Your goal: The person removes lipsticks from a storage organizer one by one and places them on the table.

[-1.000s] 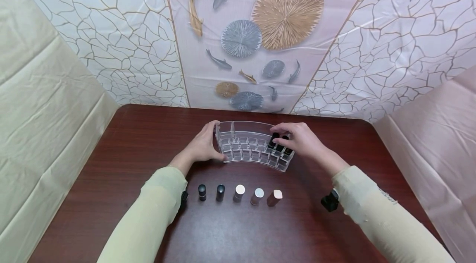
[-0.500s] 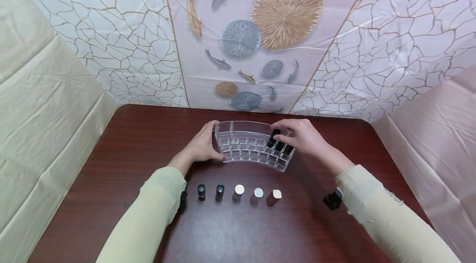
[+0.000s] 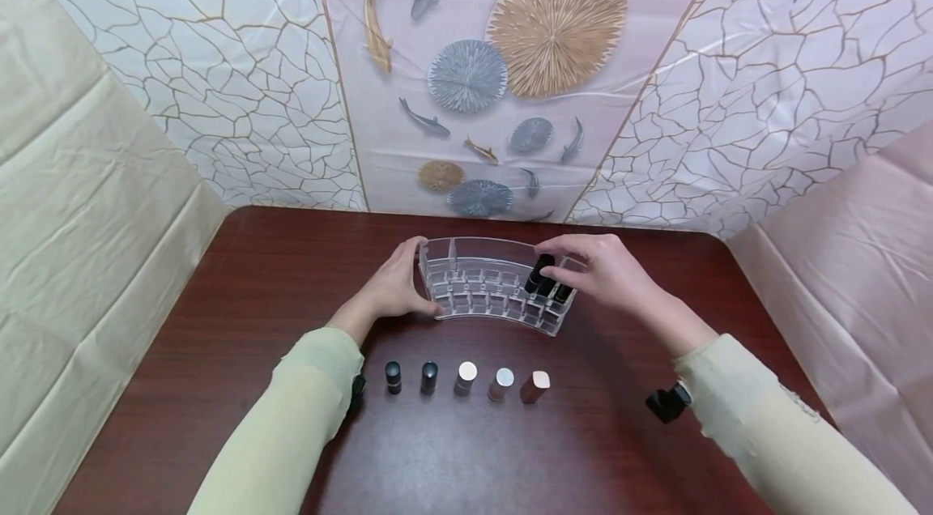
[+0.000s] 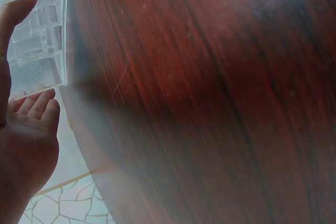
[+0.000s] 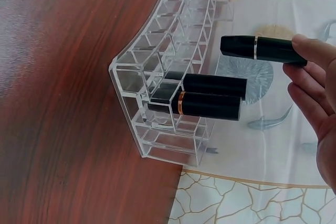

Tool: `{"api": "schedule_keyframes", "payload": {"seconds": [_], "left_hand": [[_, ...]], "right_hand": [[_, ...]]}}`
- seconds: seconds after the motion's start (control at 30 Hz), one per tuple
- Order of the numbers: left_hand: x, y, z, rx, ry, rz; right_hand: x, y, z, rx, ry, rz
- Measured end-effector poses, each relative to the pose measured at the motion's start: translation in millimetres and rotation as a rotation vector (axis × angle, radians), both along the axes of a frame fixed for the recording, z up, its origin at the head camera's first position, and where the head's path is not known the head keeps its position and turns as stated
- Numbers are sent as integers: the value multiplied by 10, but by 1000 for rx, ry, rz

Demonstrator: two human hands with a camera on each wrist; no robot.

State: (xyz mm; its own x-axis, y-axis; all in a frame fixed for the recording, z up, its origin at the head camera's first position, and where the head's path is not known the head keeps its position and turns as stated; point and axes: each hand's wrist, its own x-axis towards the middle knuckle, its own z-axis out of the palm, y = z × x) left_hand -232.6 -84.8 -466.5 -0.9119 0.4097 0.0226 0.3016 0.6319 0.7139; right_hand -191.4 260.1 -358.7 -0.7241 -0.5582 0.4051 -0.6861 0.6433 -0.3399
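My left hand (image 3: 394, 284) grips the left end of a clear acrylic lipstick organizer (image 3: 477, 288), thumb at its front edge and fingers at the back corner. In my right hand (image 3: 608, 272), thumb and fingertips pinch one end of a black lipstick (image 5: 262, 49) with a silver band. The right wrist view shows this lipstick apart from the organizer, its free end pointing toward the slots. Two more black lipsticks stand side by side in slots at the organizer's right end: one with a gold band (image 5: 210, 106), and another black lipstick (image 5: 220, 85) beside it.
Before the organizer, a row of lipsticks stands on the dark red-brown table (image 3: 452, 458): two black lipsticks (image 3: 429, 377), a cream-topped one (image 3: 466, 377), a pale-topped one (image 3: 500, 384) and a brown one with a pinkish top (image 3: 535, 387). A patterned cloth (image 3: 466, 151) hangs behind.
My right forearm has swung outward to the right, while the pinched lipstick has shifted slightly and leans more. My left hand keeps its hold on the organizer.
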Motion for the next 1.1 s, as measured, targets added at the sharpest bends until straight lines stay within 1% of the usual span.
{"api": "schedule_keyframes", "payload": {"seconds": [0.23, 0.47, 0.77, 0.97, 1.1], "left_hand": [[5, 10, 24, -6, -9, 3], [12, 12, 32, -6, -4, 0], [17, 2, 21, 6, 8, -3], [7, -5, 0, 7, 21, -9], [1, -1, 2, 0, 20, -8]], "right_hand": [[175, 67, 36, -12, 13, 23], [325, 155, 76, -10, 113, 61], [526, 268, 82, 5, 94, 31], [638, 319, 68, 9, 116, 43], [714, 342, 41, 13, 107, 47]]}}
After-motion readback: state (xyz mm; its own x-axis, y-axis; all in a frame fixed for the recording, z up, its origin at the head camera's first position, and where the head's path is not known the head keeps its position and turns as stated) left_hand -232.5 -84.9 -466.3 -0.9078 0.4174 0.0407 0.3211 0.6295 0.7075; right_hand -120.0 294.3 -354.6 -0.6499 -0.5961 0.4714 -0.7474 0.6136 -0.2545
